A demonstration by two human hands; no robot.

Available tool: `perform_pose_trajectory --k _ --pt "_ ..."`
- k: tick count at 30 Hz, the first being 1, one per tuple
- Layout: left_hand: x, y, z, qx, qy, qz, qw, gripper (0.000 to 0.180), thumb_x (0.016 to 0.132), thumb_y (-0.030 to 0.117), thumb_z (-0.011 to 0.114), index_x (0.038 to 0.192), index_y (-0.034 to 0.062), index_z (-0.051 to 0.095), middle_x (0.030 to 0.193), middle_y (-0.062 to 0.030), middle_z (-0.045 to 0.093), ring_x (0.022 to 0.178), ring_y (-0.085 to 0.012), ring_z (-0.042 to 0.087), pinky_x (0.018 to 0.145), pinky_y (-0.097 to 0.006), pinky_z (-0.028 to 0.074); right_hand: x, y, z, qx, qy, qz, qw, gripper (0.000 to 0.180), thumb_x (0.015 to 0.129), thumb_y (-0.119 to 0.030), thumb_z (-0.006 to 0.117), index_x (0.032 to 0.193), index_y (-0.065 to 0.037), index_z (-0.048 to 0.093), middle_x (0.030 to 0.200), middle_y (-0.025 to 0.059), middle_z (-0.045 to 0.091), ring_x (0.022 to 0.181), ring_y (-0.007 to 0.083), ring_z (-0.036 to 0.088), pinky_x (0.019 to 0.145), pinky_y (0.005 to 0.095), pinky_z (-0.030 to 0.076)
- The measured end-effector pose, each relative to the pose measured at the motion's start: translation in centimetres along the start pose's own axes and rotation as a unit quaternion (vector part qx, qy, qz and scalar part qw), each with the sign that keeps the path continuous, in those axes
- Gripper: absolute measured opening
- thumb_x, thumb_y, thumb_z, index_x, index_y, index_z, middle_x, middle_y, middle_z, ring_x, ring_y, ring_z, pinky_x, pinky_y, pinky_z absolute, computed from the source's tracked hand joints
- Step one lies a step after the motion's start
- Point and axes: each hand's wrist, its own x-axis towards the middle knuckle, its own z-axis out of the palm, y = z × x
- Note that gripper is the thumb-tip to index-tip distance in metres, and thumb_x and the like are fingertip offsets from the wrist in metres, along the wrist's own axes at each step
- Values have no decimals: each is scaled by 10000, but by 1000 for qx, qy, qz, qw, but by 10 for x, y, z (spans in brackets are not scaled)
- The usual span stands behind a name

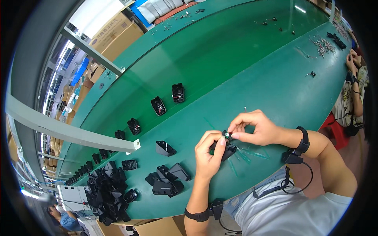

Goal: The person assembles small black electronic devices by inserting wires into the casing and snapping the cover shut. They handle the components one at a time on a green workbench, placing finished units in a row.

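Note:
My left hand (209, 154) is closed round a black plastic housing (229, 152), held tilted above the near part of the green bench. At the housing's upper end shows a small part with green and white on it (227, 134), perhaps a circuit board. Thumb and forefinger of my right hand (258, 128) pinch together at this part, touching it; exactly what they grip is too small to name. Thin clear green strips (252, 152) lie on the bench beneath and beside the housing.
Black housings lie in a heap (108, 188) and a smaller group (167, 181) to the left. More housings (158, 105) stand in a row along the green belt. A grey metal frame bar (75, 124) crosses the left side. Another person's hands (352, 59) are at far right, near small loose parts (323, 47).

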Motion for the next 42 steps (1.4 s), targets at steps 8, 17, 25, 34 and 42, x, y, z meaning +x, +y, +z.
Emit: perform_pose_trajectory --k 8,17,25,34,42 --pt "4 1 0 66 -34 6 997 68 880 34 640 911 -26 637 925 -127 644 824 -222 623 770 -310 497 -3 -1 -2 -139 -10 -41 989 133 848 -44 722 972 -2 698 788 57 702 697 113 664 626 244 528" --pt "3 3 1 -19 -86 -5 996 282 863 69 529 1091 -11 673 1227 -182 596 1157 -280 575 1021 -362 418 -2 -5 -6 -46 61 41 996 125 836 -46 713 956 -16 700 837 42 722 726 100 661 662 242 529" --pt "3 1 0 -124 -110 -59 984 326 846 70 473 1090 -38 660 1310 -183 576 1246 -276 536 1087 -376 370 1 -4 -6 -46 48 42 997 99 881 -37 716 964 11 693 913 70 668 765 102 629 654 247 517" --pt "1 -4 1 -258 -46 -118 958 500 893 368 532 1219 -7 475 1145 -177 581 943 -216 604 805 -313 496 -3 -10 -5 -73 1 -29 997 102 862 -84 743 930 -19 704 851 61 647 713 137 630 640 275 513" --pt "1 1 10 -279 -90 -180 939 672 944 473 503 1381 -7 330 1206 -209 573 1109 -272 601 962 -361 480 -7 -9 5 -136 -42 -129 981 111 857 -106 740 904 -62 650 1107 88 645 966 263 640 791 392 512"
